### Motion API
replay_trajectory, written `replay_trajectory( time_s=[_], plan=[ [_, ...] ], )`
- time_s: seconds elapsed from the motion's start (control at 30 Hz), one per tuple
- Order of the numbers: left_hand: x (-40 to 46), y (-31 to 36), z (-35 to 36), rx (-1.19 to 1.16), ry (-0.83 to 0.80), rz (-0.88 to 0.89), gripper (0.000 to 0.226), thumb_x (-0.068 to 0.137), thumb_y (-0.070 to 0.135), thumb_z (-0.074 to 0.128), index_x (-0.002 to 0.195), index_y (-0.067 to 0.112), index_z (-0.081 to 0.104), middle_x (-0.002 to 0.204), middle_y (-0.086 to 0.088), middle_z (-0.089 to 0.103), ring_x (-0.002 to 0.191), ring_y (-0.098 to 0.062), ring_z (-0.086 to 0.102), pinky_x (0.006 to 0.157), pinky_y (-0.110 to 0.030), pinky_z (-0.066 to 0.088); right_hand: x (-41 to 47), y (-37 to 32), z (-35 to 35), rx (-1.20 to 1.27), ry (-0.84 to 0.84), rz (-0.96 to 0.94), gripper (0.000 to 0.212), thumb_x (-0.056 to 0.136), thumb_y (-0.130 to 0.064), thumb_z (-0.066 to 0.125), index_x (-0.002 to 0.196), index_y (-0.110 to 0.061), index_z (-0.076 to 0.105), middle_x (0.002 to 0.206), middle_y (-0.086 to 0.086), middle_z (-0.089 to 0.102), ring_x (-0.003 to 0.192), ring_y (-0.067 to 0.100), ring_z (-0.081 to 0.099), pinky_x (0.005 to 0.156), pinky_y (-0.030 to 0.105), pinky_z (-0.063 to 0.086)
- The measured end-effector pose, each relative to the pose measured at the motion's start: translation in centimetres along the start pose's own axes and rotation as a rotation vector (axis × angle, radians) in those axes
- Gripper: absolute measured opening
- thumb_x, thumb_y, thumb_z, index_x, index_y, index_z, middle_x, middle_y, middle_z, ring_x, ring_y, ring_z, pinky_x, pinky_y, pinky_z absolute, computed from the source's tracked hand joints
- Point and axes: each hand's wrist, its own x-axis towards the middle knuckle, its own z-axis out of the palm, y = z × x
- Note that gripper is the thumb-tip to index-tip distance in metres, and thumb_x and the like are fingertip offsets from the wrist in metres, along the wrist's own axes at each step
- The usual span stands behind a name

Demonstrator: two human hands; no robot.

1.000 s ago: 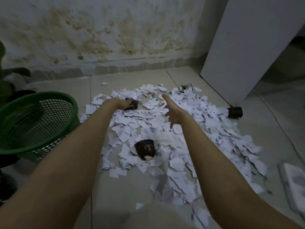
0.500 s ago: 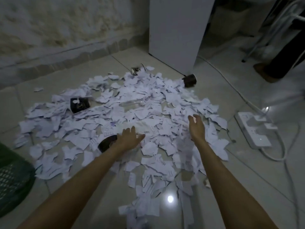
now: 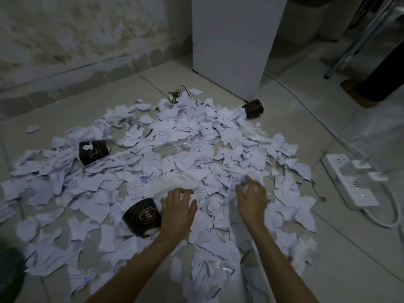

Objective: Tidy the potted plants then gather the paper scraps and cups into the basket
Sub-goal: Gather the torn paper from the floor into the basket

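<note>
White paper scraps (image 3: pixel 179 136) cover the tiled floor in a wide heap. My left hand (image 3: pixel 178 212) lies flat on the scraps, fingers spread, just right of a black paper cup (image 3: pixel 141 216) on its side. My right hand (image 3: pixel 252 201) rests on the scraps a little to the right, fingers bent over a few pieces. Another black cup (image 3: pixel 93 150) lies at the left of the heap, a third (image 3: pixel 253 108) by the white cabinet, and a crushed cup (image 3: pixel 175 96) at the far edge. A dark green basket edge (image 3: pixel 9 274) shows at the bottom left.
A white cabinet (image 3: pixel 234 40) stands behind the heap. A white power strip (image 3: pixel 352 182) with its cable lies on the floor at the right. A clear plastic bottle (image 3: pixel 172 147) lies among the scraps. A person's foot (image 3: pixel 358 92) and metal legs are at the far right.
The view has swung right from the basket. Both hands have drawn closer together over the near middle of the heap, the left hand now beside the near black cup.
</note>
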Motion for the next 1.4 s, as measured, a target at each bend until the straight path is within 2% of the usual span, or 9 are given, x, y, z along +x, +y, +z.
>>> replay_trajectory(
  time_s=[0.13,0.27,0.4,0.53,0.73,0.93,1.07,1.2,1.4],
  plan=[
    [0.8,0.1,1.0,-0.270,0.248,0.081,0.039,0.090,0.027,0.038,0.111,0.004,0.061,0.108,-0.015,0.058,0.104,-0.025,0.052,0.090,-0.034,0.046,1.5,1.4,-1.0,-0.053,0.175,0.093,0.056,0.092,-0.034,0.052,0.141,-0.016,0.035,0.151,0.018,0.024,0.142,0.037,0.012,0.115,0.052,0.011],
    [1.7,2.1,3.5,-0.446,0.000,0.208,0.040,0.098,0.023,0.040,0.137,0.015,0.042,0.142,-0.007,0.037,0.132,-0.009,0.028,0.112,-0.023,0.025,2.9,2.7,0.2,-0.083,0.018,0.186,0.063,0.094,-0.046,0.038,0.149,-0.027,0.012,0.158,0.010,-0.002,0.143,0.036,-0.014,0.112,0.056,-0.007],
    [3.4,4.2,5.9,-0.641,-0.089,-0.051,0.047,0.099,0.037,0.032,0.137,0.047,0.008,0.151,0.020,-0.005,0.136,0.003,-0.014,0.112,-0.022,-0.002,3.1,2.3,2.5,-0.146,-0.056,0.133,0.061,0.093,-0.054,0.031,0.147,-0.037,0.009,0.158,0.012,-0.006,0.143,0.033,-0.018,0.109,0.056,-0.017],
    [5.9,4.7,6.0,-0.739,-0.065,-0.322,0.050,0.097,0.041,0.031,0.145,0.039,0.016,0.158,0.004,0.002,0.144,-0.013,-0.001,0.111,-0.027,0.004,2.8,0.9,3.7,-0.110,-0.069,0.113,0.055,0.093,-0.052,0.033,0.145,-0.038,0.020,0.158,0.013,0.000,0.144,0.030,-0.014,0.111,0.053,-0.016],
    [5.8,5.6,5.5,-0.899,-0.118,-0.327,0.046,0.101,0.028,0.030,0.146,0.023,0.024,0.153,-0.001,0.026,0.143,-0.015,0.020,0.120,-0.035,0.013,0.5,-1.8,5.7,0.365,-0.079,0.053,0.042,0.098,-0.028,0.042,0.139,-0.024,0.039,0.156,0.007,0.015,0.146,0.017,-0.002,0.119,0.035,0.006],
    [5.1,6.8,3.7,-1.239,-0.085,-0.481,0.039,0.102,0.021,0.030,0.139,0.014,0.038,0.136,0.003,0.046,0.125,-0.009,0.045,0.098,-0.010,0.032,-1.4,-4.2,5.9,0.655,-0.012,0.076,0.019,0.095,-0.024,0.048,0.113,-0.024,0.056,0.114,-0.003,0.061,0.107,0.011,0.057,0.093,0.020,0.046],
    [4.6,7.0,3.0,-1.272,0.011,-0.554,0.021,0.100,0.023,0.039,0.108,0.011,0.053,0.094,0.003,0.056,0.087,-0.011,0.056,0.073,-0.015,0.043,-2.2,-4.7,5.8,0.708,0.025,0.108,0.012,0.094,-0.022,0.052,0.105,-0.021,0.056,0.092,-0.019,0.058,0.085,-0.006,0.055,0.067,-0.003,0.041],
    [4.5,6.9,1.9,-1.308,0.109,-0.643,0.018,0.096,0.030,0.046,0.083,0.021,0.054,0.080,0.000,0.061,0.075,-0.012,0.059,0.071,-0.024,0.045,-2.9,-5.9,5.3,0.730,0.031,0.085,0.010,0.092,-0.021,0.055,0.099,-0.015,0.058,0.094,-0.001,0.065,0.084,0.010,0.062,0.073,0.013,0.048],
    [5.0,7.7,-0.6,-1.339,0.183,-0.617,0.027,0.096,0.022,0.048,0.118,0.006,0.049,0.103,-0.010,0.063,0.095,-0.024,0.062,0.085,-0.034,0.048,-2.9,-8.1,3.8,0.808,0.044,0.044,0.007,0.091,-0.018,0.057,0.096,-0.015,0.061,0.085,-0.012,0.064,0.070,-0.009,0.061,0.063,0.003,0.046]
  ],
)
